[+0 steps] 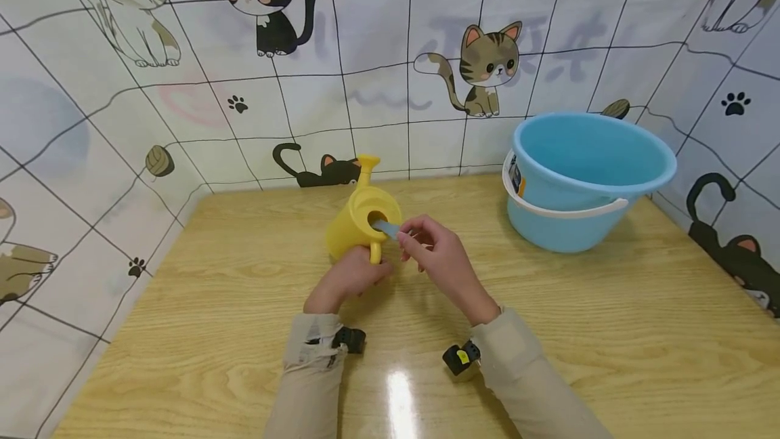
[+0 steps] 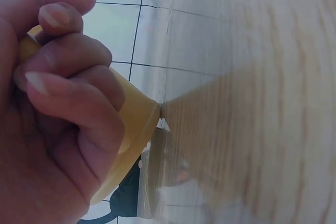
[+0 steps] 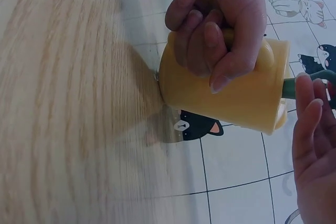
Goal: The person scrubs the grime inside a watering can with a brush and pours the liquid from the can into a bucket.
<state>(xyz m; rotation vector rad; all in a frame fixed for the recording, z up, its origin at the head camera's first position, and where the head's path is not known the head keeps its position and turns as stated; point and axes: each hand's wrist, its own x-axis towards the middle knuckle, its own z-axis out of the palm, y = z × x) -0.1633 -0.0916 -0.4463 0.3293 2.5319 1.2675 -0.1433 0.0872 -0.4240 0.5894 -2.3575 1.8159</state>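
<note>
A yellow watering can (image 1: 349, 225) stands tilted on the table, its lower edge touching the wood and its spout pointing to the back. My left hand (image 1: 351, 275) grips its handle; the left wrist view shows the curled fingers (image 2: 79, 93). From the can's top opening sticks out a slim blue-grey piece (image 1: 386, 227), which looks green in the right wrist view, with a curved outer end. My right hand (image 1: 443, 256) pinches that outer end between thumb and fingers, to the right of the can. The piece's inner end is hidden inside the can, so its kind cannot be told.
A light blue bucket (image 1: 567, 222) with a white handle stands at the back right of the wooden table (image 1: 213, 330). A white cloth wall (image 1: 378, 114) with cat drawings closes off the back and both sides.
</note>
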